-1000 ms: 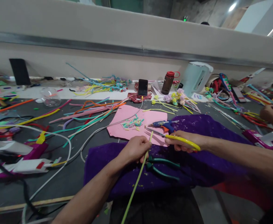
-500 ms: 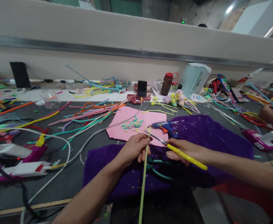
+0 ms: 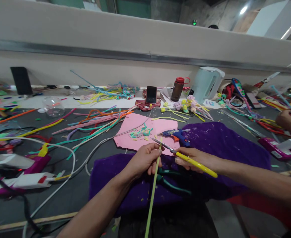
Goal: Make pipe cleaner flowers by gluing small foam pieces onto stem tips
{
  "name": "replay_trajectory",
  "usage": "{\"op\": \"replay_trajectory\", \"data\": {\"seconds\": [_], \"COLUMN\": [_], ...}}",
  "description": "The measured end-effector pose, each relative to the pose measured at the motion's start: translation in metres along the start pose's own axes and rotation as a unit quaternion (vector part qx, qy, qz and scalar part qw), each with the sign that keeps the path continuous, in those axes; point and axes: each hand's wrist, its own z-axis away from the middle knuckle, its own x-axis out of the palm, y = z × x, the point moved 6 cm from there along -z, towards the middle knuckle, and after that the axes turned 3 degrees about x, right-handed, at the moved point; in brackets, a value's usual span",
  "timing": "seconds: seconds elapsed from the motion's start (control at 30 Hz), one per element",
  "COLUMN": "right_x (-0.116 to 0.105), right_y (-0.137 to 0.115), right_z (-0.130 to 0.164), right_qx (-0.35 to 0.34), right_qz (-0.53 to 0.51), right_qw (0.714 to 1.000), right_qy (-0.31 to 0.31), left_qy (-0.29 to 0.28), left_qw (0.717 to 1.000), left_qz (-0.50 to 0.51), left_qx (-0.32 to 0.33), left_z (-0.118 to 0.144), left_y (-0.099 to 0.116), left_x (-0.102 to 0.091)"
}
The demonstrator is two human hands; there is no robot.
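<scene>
Two hands work over a purple cloth spread on the table. The left hand is closed around a long yellow-green stem, pinching it near its upper tip, which sticks up just past the fingers. The right hand grips yellow-handled scissors; their blades meet the stem's tip above a pink sheet. Green pliers lie on the cloth under the hands, and a blue glue gun rests just beyond. Another person's hand shows at the far right.
</scene>
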Motion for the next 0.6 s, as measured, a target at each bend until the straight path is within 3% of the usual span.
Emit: {"op": "replay_trajectory", "data": {"seconds": [0.2, 0.4, 0.6], "right_x": [-0.01, -0.017, -0.024], "right_y": [0.015, 0.017, 0.016], "right_z": [-0.012, -0.023, -0.016], "right_qx": [0.088, 0.102, 0.088], "right_qz": [-0.043, -0.008, -0.02], "right_qw": [0.994, 0.993, 0.995], "right_qy": [-0.039, -0.056, -0.041], "left_qy": [-0.033, -0.035, -0.025], "left_qw": [0.998, 0.996, 0.996], "left_qz": [-0.044, -0.065, -0.064], "left_qx": [-0.041, -0.055, -0.048], "left_z": [-0.003, -0.006, -0.005], "left_y": [-0.011, -0.015, -0.013], "left_x": [-0.001, -0.002, -0.003]}}
